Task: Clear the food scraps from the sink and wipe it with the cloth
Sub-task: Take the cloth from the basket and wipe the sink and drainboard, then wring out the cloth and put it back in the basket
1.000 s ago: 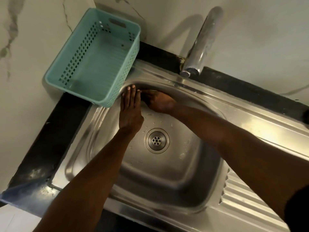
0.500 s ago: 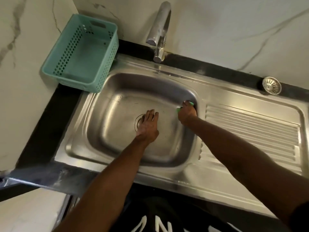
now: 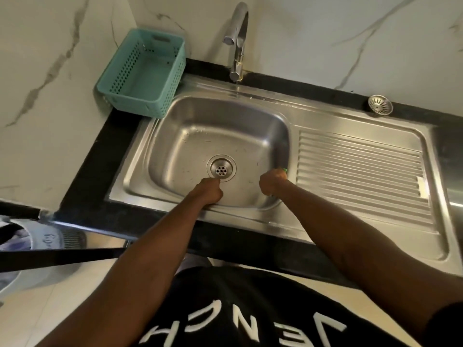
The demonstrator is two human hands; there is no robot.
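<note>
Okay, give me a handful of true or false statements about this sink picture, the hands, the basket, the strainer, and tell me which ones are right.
1. The teal basket sits at the sink's back left corner. True.
2. The strainer is fitted in the drain. False: it lies on the counter at the back right, and the drain is uncovered.
3. The right hand grips something green. True.
4. The left hand lies flat with fingers spread. False: its fingers are curled, just in front of the drain.
5. Water runs from the tap. False: no stream is visible.
</note>
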